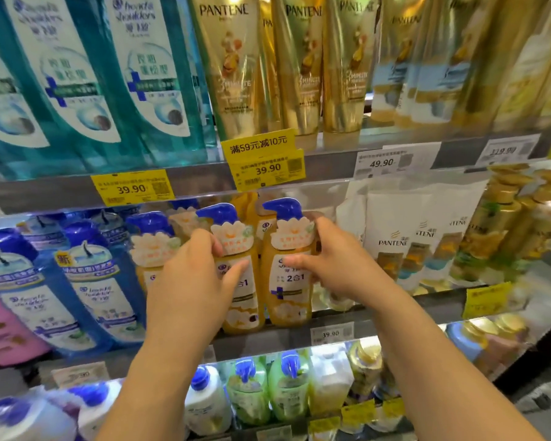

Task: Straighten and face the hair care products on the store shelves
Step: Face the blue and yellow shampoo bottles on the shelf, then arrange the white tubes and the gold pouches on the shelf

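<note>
While blue bottles [86,281] crowd leftward, left hand [188,281] and right hand [337,265] each grip an orange bottle [288,291].

This is a shop, in the hair-care aisle. Tiered metal shelves [204,179] carry rows of the same product set side by side: teal shampoo bottles [147,74] and gold Pantene tubes [233,65] on top, orange pump bottles [287,268] and white Pantene bottles [392,246] below. Price tags sit on the shelf edges, among them yellow tags [131,187] printed 39.90, a white tag [382,162] printed 49.90, and a yellow promotion sign [258,144].
</note>
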